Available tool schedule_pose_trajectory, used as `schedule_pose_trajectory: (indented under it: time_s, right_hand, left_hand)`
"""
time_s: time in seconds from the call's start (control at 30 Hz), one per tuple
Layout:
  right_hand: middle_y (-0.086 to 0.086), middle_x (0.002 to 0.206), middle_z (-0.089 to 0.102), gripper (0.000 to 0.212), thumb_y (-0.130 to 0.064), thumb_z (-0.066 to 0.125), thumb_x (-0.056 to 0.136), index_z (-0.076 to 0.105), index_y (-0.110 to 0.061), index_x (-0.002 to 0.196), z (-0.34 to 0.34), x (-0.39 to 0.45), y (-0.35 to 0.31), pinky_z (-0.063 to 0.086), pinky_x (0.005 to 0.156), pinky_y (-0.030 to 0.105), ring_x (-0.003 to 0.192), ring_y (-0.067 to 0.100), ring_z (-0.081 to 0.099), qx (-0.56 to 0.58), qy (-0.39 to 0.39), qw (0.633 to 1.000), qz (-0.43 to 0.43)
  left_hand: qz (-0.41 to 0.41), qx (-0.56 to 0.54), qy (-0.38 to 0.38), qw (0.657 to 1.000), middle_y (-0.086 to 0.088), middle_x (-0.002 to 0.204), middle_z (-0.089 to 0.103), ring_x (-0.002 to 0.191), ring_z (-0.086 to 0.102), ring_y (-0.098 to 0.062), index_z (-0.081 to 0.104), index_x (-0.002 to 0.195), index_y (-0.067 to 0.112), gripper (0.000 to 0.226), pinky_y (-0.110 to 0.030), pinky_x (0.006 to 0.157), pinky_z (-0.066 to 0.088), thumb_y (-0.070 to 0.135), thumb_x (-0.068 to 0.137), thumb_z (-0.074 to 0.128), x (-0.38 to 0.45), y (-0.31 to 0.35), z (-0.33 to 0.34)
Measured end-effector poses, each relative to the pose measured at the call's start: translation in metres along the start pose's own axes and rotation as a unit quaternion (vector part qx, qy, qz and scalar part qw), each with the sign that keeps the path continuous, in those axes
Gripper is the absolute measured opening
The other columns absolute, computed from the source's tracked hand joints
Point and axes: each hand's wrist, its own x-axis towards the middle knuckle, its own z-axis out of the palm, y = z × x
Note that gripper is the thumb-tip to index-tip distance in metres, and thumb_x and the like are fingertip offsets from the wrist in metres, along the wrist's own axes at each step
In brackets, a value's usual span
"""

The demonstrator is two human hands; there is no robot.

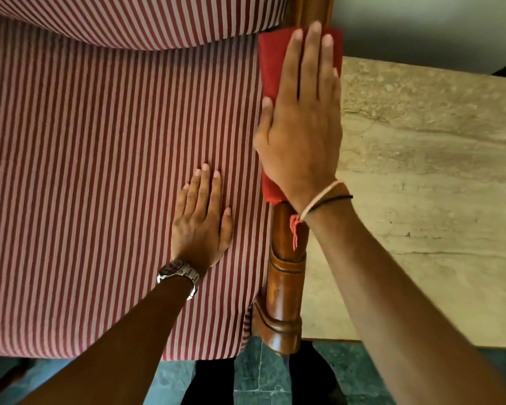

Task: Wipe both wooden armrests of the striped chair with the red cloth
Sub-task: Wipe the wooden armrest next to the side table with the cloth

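Observation:
The striped chair's seat cushion (100,185) fills the left and middle of the head view, in red and white stripes. Its right wooden armrest (284,287) runs up the middle, carved and glossy brown. The red cloth (272,62) lies folded over the far part of that armrest. My right hand (301,118) lies flat on the cloth, fingers straight and together, pressing it onto the wood. My left hand (202,220), with a wristwatch, rests flat and open on the seat cushion just left of the armrest. The left armrest is out of view.
The striped backrest cushion (129,16) lies along the top. Right of the armrest is a beige stone floor (421,185); darker green tiles (260,375) lie at the bottom by my feet. A grey wall (421,24) is at the top right.

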Motion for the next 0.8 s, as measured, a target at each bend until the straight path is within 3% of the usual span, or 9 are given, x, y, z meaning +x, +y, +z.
schedule_pose_trajectory:
  time_s: [0.23,0.47,0.7,0.8]
  right_hand:
    - [0.011,0.173,0.002,0.066,-0.035,0.031,0.108,0.005,-0.009,0.163,-0.008,-0.123,0.000,0.014,0.131,0.045,0.161,0.026,0.000,0.041,-0.051,0.998,0.000]
    - [0.015,0.172,0.006,0.066,-0.033,0.031,0.107,0.008,-0.007,0.163,0.000,-0.003,-0.003,0.013,0.131,0.046,0.161,0.031,0.004,-0.001,-0.004,1.000,0.016]
    - [0.011,0.173,0.004,0.065,-0.032,0.034,0.108,0.008,-0.010,0.163,-0.005,-0.119,-0.003,0.018,0.130,0.048,0.161,0.027,0.002,0.013,-0.046,0.999,-0.003]
    - [0.013,0.173,0.006,0.066,-0.033,0.036,0.106,0.009,-0.010,0.163,-0.003,-0.080,-0.003,0.015,0.131,0.048,0.161,0.030,0.003,0.031,-0.032,0.999,-0.001]
  left_hand:
    - [0.010,0.005,0.012,1.000,-0.019,0.168,0.024,0.158,0.019,-0.030,0.026,0.159,0.006,0.064,-0.051,0.129,0.020,0.040,0.104,0.024,0.000,-0.003,0.004]
    - [0.006,0.012,0.019,1.000,-0.017,0.169,0.022,0.159,0.017,-0.029,0.024,0.161,0.011,0.064,-0.050,0.130,0.013,0.042,0.104,0.023,0.000,-0.003,0.006]
    - [0.006,0.019,0.009,1.000,-0.016,0.170,0.020,0.159,0.015,-0.029,0.021,0.161,0.011,0.064,-0.052,0.129,0.015,0.041,0.104,0.022,-0.003,-0.004,0.007]
    - [0.011,0.020,0.028,0.999,-0.017,0.169,0.021,0.159,0.017,-0.029,0.023,0.161,0.011,0.063,-0.051,0.129,0.017,0.040,0.105,0.025,-0.003,-0.007,0.008]
